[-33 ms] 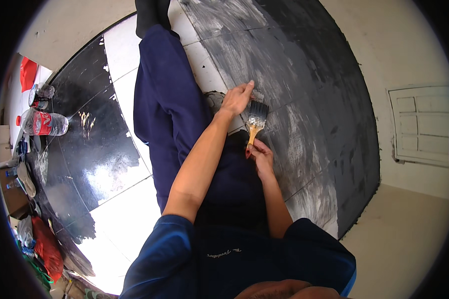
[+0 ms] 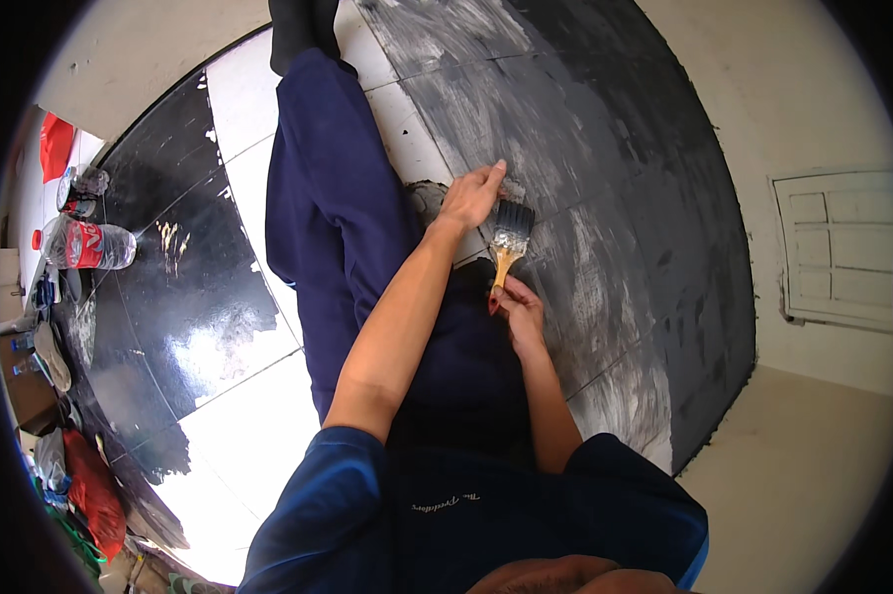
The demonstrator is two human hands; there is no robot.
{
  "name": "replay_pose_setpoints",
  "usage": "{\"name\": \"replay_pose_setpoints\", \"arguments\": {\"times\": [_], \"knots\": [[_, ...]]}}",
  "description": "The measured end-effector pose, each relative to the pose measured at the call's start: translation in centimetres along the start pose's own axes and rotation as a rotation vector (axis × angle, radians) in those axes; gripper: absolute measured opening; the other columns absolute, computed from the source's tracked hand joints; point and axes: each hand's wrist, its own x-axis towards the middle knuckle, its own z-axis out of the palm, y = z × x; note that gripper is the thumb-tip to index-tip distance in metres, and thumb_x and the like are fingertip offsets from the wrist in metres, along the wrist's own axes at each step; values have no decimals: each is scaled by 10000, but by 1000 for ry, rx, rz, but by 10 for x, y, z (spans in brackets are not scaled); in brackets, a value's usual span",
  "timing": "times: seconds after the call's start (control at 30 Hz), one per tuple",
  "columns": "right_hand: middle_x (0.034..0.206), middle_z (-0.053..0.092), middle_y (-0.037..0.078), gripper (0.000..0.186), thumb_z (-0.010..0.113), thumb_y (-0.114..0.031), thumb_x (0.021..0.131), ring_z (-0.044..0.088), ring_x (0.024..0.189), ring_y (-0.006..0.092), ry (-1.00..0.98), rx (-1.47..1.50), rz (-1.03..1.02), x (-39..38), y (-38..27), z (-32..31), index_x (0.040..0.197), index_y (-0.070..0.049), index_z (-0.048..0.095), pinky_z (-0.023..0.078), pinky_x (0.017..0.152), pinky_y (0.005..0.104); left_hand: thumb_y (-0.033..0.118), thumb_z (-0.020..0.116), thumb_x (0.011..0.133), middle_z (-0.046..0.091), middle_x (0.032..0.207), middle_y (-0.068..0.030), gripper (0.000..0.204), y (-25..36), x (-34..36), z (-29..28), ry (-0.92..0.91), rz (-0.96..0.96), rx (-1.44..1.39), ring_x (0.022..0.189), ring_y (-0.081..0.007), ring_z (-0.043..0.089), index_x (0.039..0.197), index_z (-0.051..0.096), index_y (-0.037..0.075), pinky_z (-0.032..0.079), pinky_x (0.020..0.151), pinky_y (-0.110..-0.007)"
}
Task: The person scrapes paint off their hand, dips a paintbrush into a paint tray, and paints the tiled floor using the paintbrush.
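Note:
In my right hand [image 2: 522, 309] is a paintbrush [image 2: 506, 265], gripped low on its wooden, red-ended handle. Its dark bristles point away from me, and pale paint coats the metal band. My left hand [image 2: 469, 201] is just beyond and left of the bristles, over the edge of the grey-painted floor strip [image 2: 585, 247]. The left fingers are bent together; whatever they may hold is too small to make out. My outstretched legs in navy trousers [image 2: 328, 198] lie along an unpainted white tile strip [image 2: 244, 109]. A dark, rough-edged patch [image 2: 427, 198] shows by my left wrist.
Glossy black paint [image 2: 159, 327] covers tiles on the left, where a red-capped clear bottle [image 2: 110, 247] and a can [image 2: 78, 190] stand. Red bags [image 2: 92, 495] and clutter line the left edge. A pale wall with a small panelled door [image 2: 838, 247] is at right.

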Motion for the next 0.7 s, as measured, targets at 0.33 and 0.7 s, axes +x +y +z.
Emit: {"name": "replay_pose_setpoints", "arguments": {"times": [0.33,0.7], "knots": [[993,721,36,297,676,-4,940,669,855,110,9,36,3,1,2,-2,1237,-3,680,532,733,255,653,302,1011,740,1029,-172,747,1,-1,-1,-7,26,69,1120,-387,639,1203,645,18,442,999,-434],[1042,722,61,325,670,3,941,689,888,135,49,88,-10,2,2,-2,1265,14,658,548,750,267,649,294,1017,738,1018,-164,752,-6,4,2,0,2,121,1077,-380,651,1196,631,2,450,973,-421]]}}
